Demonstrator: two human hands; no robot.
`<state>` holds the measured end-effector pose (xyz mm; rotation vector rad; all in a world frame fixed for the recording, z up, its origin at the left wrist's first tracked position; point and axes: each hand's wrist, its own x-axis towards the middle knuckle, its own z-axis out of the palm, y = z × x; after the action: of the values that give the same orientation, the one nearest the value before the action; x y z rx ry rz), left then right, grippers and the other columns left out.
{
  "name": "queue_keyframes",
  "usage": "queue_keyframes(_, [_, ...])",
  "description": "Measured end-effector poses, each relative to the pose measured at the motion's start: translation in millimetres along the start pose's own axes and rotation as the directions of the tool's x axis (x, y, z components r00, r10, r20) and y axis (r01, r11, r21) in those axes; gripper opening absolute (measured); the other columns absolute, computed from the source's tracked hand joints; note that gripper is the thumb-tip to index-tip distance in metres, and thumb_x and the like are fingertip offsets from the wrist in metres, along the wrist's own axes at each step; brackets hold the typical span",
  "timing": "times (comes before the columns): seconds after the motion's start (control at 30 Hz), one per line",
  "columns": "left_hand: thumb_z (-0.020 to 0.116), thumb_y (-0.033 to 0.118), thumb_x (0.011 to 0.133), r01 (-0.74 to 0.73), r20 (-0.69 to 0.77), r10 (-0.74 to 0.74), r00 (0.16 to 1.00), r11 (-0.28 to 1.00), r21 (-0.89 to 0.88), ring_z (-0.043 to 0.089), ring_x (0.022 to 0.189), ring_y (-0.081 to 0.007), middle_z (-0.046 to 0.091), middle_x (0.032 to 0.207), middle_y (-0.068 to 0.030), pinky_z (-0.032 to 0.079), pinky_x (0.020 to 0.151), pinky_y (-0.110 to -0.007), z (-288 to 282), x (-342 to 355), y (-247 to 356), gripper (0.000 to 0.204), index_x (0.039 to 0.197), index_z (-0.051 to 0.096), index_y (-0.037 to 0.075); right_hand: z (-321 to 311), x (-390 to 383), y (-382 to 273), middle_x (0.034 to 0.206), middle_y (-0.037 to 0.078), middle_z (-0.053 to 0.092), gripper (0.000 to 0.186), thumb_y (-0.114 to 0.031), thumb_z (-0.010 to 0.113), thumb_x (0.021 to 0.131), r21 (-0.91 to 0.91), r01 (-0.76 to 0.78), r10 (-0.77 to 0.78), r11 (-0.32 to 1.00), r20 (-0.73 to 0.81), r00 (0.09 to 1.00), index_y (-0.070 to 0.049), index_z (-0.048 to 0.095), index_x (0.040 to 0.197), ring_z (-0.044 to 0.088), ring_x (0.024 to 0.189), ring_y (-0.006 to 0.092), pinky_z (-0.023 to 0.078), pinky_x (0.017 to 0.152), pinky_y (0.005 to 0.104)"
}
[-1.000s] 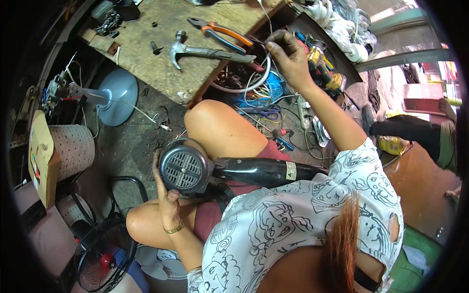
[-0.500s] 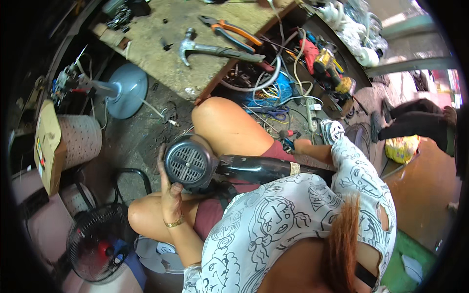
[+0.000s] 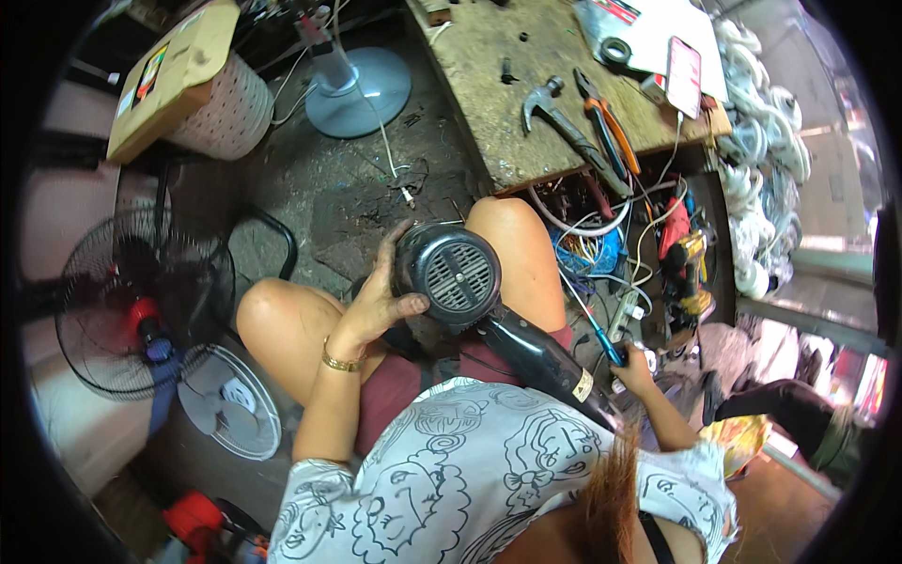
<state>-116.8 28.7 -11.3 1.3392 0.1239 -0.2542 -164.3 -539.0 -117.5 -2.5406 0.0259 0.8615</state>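
A black motor housing (image 3: 458, 280) with a round slotted grille rests between my knees, its grille facing up. From it a glossy black neck (image 3: 545, 352) runs down to the right, towards my body. My left hand (image 3: 383, 303) is wrapped round the housing's left side, thumb near the grille's lower edge; the fingertips are partly hidden behind it. Off to the right, my right hand (image 3: 636, 368) grips a screwdriver (image 3: 606, 340) by its blue-green handle. Its long thin shaft points up and left, away from the housing, over the cables.
Ahead, a wooden bench (image 3: 498, 127) bears a hammer (image 3: 573, 132), orange-handled pliers (image 3: 608, 124) and a phone (image 3: 683, 75). A tool drawer (image 3: 719, 263) holds a yellow drill (image 3: 693, 273). On the left stand a caged fan (image 3: 141, 301) and a grey round base (image 3: 362, 92). Someone's dark-clothed leg (image 3: 780, 409) is at the right.
The view has swung right, so the bench and drawer sit further right. My right hand now shows the screwdriver plainly, shaft raised to the left. My left hand keeps its hold on the motor housing.
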Motion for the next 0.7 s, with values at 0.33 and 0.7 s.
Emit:
queue_keyframes(0.33, [0.083,0.054,0.067,-0.074,-0.006,0.077,0.997,0.977,0.199,0.026,0.141,-0.0376,0.033,0.146,-0.0251,0.02,0.117,-0.044,-1.4,6.1,-12.0,0.117,0.152,0.02,0.004,-197.3,-24.1,-254.3,0.098,0.008,0.062,0.054,-0.05,0.069,0.084,0.252,0.869,-0.184,0.427,-0.916,0.356,-0.003,0.058,0.107,0.061,0.076,0.0167,0.052,0.068,0.0268])
queue_keyframes(0.7, [0.083,0.049,0.069,-0.048,-0.015,0.05,0.999,0.993,0.111,0.025,0.142,-0.039,0.033,0.147,-0.0257,0.019,0.117,-0.046,-1.9,5.9,-18.2,0.112,0.152,0.021,0.007,-306.0,-81.2,-452.1,0.083,0.012,0.059,0.05,-0.049,0.048,0.098,-0.024,0.948,-0.039,-0.317,-0.999,-0.038,-0.004,0.052,0.12,0.045,0.043,0.0107,0.037,0.031,0.0174])
